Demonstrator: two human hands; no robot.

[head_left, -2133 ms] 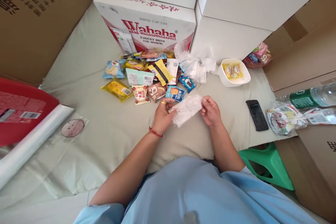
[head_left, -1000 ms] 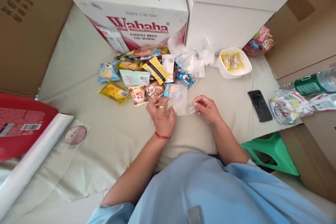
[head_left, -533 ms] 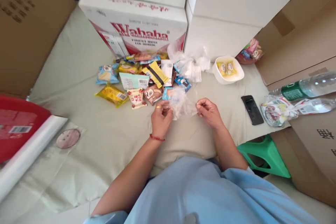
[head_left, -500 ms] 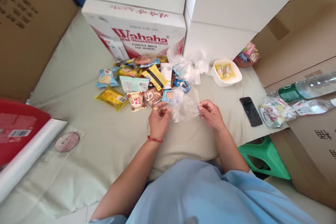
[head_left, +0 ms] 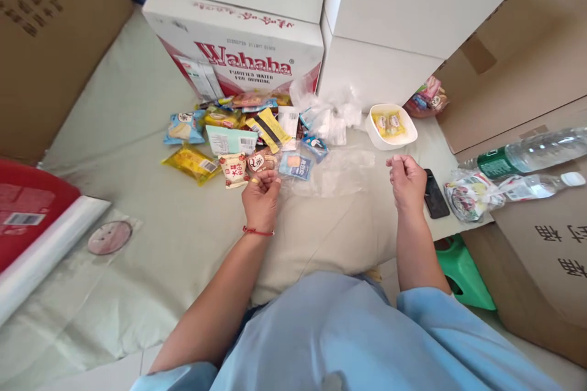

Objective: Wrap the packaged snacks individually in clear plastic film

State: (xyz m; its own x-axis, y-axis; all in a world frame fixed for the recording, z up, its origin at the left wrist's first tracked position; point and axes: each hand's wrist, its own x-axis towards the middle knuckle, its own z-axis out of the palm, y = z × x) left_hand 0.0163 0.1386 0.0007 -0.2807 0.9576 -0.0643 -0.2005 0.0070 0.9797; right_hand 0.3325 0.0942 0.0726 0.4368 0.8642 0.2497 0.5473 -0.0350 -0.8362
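A clear plastic bag [head_left: 346, 174] lies spread out between my hands, its left part over a small blue snack packet [head_left: 296, 165]. My left hand [head_left: 260, 198], with a red string on the wrist, is closed in a pinch at the bag's left edge. Beyond the bag's right end my right hand [head_left: 408, 182] is closed, with a gap to the film and nothing visible in its fingers. Close to my left hand lie a cream packet with red print [head_left: 233, 170] and a brown packet [head_left: 261, 160]. Behind them is a heap of wrapped snacks, with a yellow black-striped packet [head_left: 269, 129] on top.
A white bowl [head_left: 375, 137] holds yellow packets. Crumpled clear bags [head_left: 337, 119] lie by the heap, before a Wahaha carton [head_left: 243, 43]. A black phone [head_left: 435, 195] and plastic bottles [head_left: 527, 156] are at right. A red container [head_left: 32, 214] stands at left.
My hands have moved apart, the left one leftward and the right one farther rightward. The bag now lies wider and flatter, and its right end is away from my right hand.
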